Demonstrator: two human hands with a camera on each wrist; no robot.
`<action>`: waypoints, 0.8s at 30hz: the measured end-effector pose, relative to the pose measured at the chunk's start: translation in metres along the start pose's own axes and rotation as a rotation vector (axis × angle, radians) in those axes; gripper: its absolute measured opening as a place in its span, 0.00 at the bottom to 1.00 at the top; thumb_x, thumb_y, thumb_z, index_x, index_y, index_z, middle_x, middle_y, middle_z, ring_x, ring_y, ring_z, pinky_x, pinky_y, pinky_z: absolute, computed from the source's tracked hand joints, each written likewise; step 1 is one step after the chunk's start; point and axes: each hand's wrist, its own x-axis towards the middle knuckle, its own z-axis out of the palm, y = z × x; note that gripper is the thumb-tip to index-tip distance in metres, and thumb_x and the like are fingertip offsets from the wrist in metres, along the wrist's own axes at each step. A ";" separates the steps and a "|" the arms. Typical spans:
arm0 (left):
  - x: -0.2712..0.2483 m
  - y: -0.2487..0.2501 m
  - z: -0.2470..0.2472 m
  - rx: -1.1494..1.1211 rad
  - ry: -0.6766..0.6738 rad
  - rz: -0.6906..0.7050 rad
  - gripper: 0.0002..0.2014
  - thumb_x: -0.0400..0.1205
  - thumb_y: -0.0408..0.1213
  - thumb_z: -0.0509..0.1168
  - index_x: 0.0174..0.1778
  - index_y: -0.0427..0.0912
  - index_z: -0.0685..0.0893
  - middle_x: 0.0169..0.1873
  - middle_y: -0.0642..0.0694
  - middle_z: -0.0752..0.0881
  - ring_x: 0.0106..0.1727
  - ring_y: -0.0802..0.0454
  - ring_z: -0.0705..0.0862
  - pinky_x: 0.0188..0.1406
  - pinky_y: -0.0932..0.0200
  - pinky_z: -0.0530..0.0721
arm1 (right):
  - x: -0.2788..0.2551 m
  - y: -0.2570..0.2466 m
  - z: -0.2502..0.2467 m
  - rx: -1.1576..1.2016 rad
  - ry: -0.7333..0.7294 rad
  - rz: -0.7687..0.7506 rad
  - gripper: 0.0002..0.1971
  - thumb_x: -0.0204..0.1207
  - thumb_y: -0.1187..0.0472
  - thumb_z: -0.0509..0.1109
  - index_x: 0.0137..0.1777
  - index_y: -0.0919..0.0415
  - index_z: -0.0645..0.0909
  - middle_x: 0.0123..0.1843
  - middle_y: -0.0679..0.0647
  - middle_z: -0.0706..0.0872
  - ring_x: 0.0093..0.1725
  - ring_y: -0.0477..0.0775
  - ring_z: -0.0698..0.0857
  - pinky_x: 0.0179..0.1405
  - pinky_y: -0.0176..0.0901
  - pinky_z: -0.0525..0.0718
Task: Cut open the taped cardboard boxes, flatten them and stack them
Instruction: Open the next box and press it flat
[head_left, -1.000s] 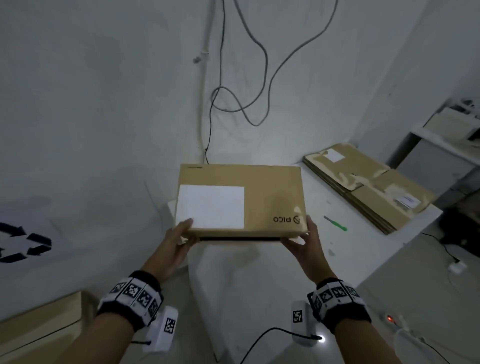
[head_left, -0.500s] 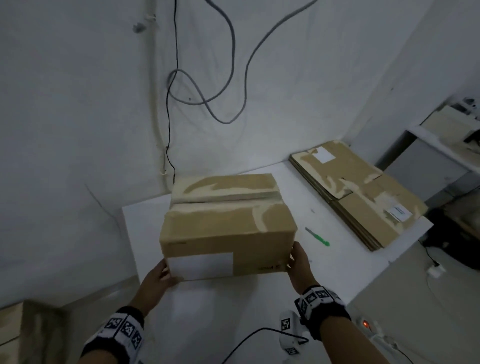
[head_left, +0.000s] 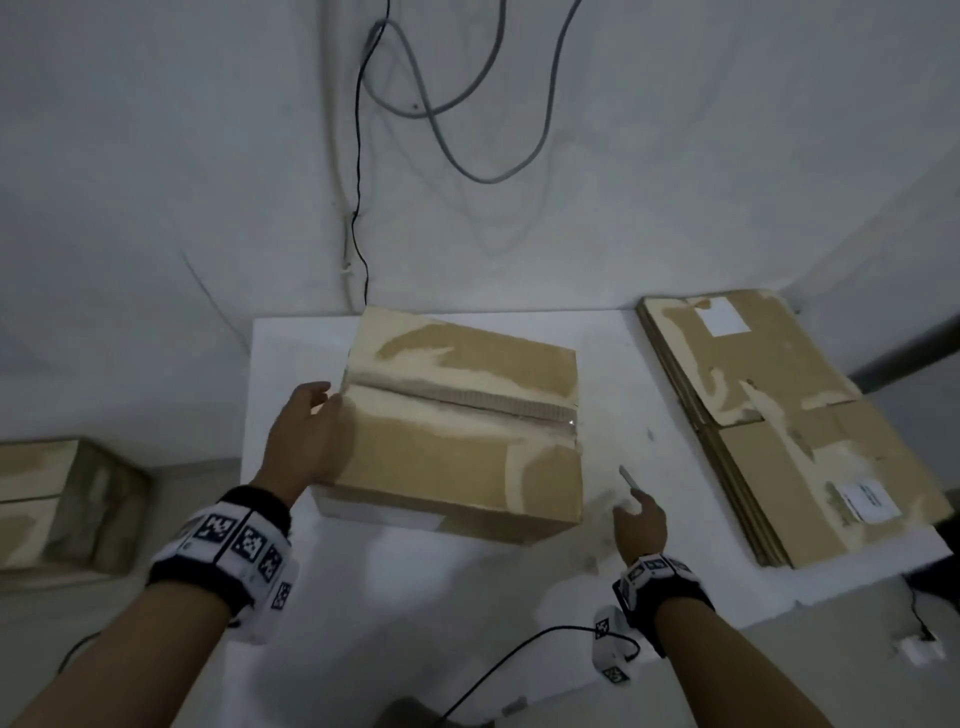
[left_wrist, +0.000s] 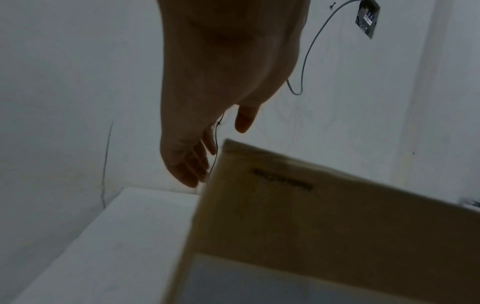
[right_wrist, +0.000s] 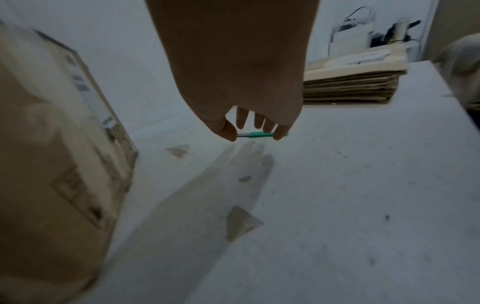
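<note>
judging from the thick stack of flattened boxes at the far right of the white table, a good share of the work looks done, while the sealed box in the middle of the table is yet to be cut, flattened and added, and another box waits lower down on the left beyond the table, so at least two remain. the sealed box sits upright on the table, brown cardboard with pale scuffed patches where its skin has peeled, a seam running left to right across its top with a strip of clear tape showing at the right end, and a white label on its near face. the left hand lies against the box's left side with fingers straight and relaxed, steadying rather than gripping. the right hand reaches down just right of the box for the green-handled cutter lying on the table; its fingers are spread, thumb and fingertips bracketing the tool, not closed on it as far as i can tell. small scraps of tape lie on the table nearby. the cut along the seam looks to be the step ahead.
</note>
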 end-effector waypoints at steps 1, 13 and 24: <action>-0.003 0.007 0.010 0.057 0.034 -0.009 0.22 0.87 0.45 0.57 0.76 0.43 0.71 0.70 0.44 0.76 0.69 0.42 0.76 0.60 0.54 0.70 | 0.010 0.005 -0.001 -0.039 -0.019 -0.037 0.29 0.76 0.66 0.66 0.79 0.57 0.73 0.70 0.66 0.81 0.58 0.69 0.85 0.47 0.46 0.84; -0.038 0.009 0.054 0.579 0.317 0.075 0.25 0.87 0.53 0.50 0.75 0.41 0.69 0.63 0.37 0.80 0.60 0.35 0.80 0.56 0.44 0.77 | 0.058 0.043 -0.015 -0.279 -0.077 -0.369 0.08 0.79 0.64 0.71 0.55 0.67 0.85 0.52 0.66 0.84 0.47 0.64 0.81 0.49 0.52 0.81; -0.066 0.014 0.085 0.643 0.270 0.092 0.26 0.86 0.54 0.51 0.75 0.42 0.69 0.66 0.41 0.80 0.62 0.40 0.81 0.57 0.48 0.77 | 0.050 -0.171 -0.054 0.430 -0.171 -0.743 0.07 0.84 0.61 0.67 0.50 0.66 0.79 0.45 0.58 0.84 0.42 0.61 0.85 0.33 0.26 0.79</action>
